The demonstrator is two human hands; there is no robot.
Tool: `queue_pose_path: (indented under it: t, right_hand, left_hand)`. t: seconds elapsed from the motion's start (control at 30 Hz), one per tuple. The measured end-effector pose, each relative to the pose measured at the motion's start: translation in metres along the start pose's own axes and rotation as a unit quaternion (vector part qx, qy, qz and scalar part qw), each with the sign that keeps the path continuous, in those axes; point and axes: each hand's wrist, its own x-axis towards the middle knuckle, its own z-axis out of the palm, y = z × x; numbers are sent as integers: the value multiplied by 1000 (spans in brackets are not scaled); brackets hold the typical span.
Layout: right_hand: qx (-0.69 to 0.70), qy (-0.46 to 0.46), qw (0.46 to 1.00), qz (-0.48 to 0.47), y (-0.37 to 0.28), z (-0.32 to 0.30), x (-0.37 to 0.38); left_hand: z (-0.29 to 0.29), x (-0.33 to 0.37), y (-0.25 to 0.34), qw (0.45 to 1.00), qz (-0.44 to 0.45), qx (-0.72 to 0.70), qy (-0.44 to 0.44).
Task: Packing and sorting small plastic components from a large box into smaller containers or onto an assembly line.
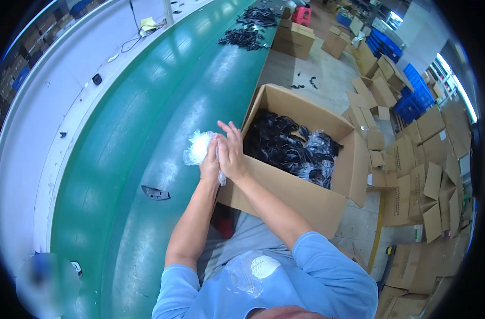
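Note:
My left hand is closed on a crumpled clear plastic bag, which bulges out to its left over the green belt. My right hand lies against the left hand and the plastic, its fingers stretched out and slightly apart. A strip of the plastic hangs below, between the two palms. What the bag contains, if anything, cannot be made out. Close to my right hand stands an open cardboard box, with black plastic parts and clear-wrapped parts inside.
A single dark curved part lies on the green conveyor belt. Piles of black parts sit farther up it. On the right are stacked cardboard boxes and blue crates; a red stool stands far back.

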Motion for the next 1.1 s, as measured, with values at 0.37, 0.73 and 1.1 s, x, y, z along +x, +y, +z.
queue_pose_path:
  t: [0.37, 0.73, 1.1]
  right_hand:
    - [87, 41, 980, 172, 133, -119, 39]
    - [-279, -216, 857, 376, 357, -270, -134]
    - [-278, -542, 705, 363, 325, -196, -65]
  left_hand:
    - [1, 12, 26, 988, -100, -50, 107]
    - [-12, -5, -9, 987, -144, 50, 60]
    - [-44, -9, 4, 984, -139, 89, 69]
